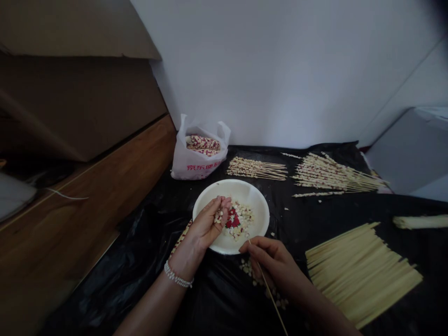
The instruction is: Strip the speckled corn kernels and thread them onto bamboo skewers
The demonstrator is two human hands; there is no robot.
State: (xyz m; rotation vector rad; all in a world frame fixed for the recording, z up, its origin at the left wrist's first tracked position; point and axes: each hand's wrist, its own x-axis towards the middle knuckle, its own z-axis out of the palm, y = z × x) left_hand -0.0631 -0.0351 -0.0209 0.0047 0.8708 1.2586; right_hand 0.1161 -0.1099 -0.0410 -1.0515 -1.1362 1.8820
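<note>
Over the left part of a white bowl (pixel 257 196), my left hand (pixel 209 219) is cupped round several corn kernels (pixel 219 215). More pale and dark red kernels (pixel 247 214) lie in the bowl, around a red printed pattern (pixel 233 219) on its bottom. At the bowl's lower right edge, my right hand (pixel 269 261) pinches a thin wooden skewer (pixel 271 294) near its upper end; the rest slants down toward the bottom of the view. Loose kernels (pixel 257 275) are scattered on the black sheet below the bowl.
A plastic bag (pixel 196 168) of corn cobs stands behind the bowl. Two piles of threaded skewers (pixel 257 168) (pixel 325 172) lie at the back. Bare skewers (pixel 362 270) are spread at the right on the black sheet (pixel 140 261). Cardboard boxes (pixel 80 102) stand at the left.
</note>
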